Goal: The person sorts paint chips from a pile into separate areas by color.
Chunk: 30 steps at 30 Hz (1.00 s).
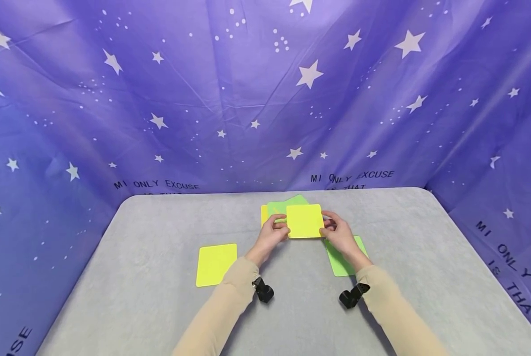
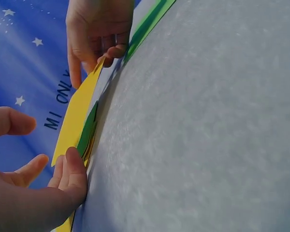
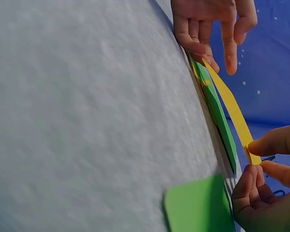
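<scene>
Between both hands a yellow card [image 1: 305, 221] is tilted up at the back of the table. My right hand [image 1: 340, 237] pinches its right end between thumb and finger, clearest in the right wrist view. At the other end my left hand [image 1: 269, 238] touches the card with its lower fingers; in the left wrist view [image 2: 38, 193] its other two digits stand spread apart from it. Behind and below the card lies a loose pile of green cards [image 1: 298, 200] and yellow cards [image 1: 264, 213], partly hidden.
One yellow card [image 1: 216, 264] lies flat on the grey table [image 1: 149, 237], left of my left forearm. Under my right wrist lies a green card [image 1: 340, 262], partly covered. A purple star-printed cloth [image 1: 220, 99] hangs behind the table and at both sides.
</scene>
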Each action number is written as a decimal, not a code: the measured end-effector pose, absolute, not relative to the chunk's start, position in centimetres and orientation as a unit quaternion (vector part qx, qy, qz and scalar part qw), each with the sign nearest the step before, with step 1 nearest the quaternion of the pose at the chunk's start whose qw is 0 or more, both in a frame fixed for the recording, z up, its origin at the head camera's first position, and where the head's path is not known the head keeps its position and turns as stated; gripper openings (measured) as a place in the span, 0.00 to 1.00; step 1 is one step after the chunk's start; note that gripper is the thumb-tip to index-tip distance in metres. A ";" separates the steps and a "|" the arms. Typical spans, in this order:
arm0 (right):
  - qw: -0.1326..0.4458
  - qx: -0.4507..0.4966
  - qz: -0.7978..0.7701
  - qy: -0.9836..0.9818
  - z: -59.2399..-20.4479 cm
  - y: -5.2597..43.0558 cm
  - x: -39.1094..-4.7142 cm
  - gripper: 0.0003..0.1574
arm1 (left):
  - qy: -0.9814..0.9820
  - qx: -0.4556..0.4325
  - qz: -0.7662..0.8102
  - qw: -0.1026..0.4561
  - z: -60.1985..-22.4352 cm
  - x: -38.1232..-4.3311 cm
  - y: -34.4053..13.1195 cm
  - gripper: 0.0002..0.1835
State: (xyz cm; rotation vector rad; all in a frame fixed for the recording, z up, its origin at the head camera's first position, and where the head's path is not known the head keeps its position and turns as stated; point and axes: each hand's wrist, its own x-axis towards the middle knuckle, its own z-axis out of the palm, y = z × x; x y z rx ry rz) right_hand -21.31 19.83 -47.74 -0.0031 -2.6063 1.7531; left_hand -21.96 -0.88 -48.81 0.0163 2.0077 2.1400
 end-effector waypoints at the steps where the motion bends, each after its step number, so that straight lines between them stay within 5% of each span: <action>1: -0.001 0.000 0.560 -0.828 -47.7 19.7 -21.2 0.33 | 0.679 0.006 0.727 0.103 -48.8 -21.9 -1.1 0.28; 30: -0.085 0.007 0.686 -0.723 -47.9 15.5 -18.6 0.39 | 0.652 0.039 0.750 0.105 -48.9 -18.9 -7.7 0.31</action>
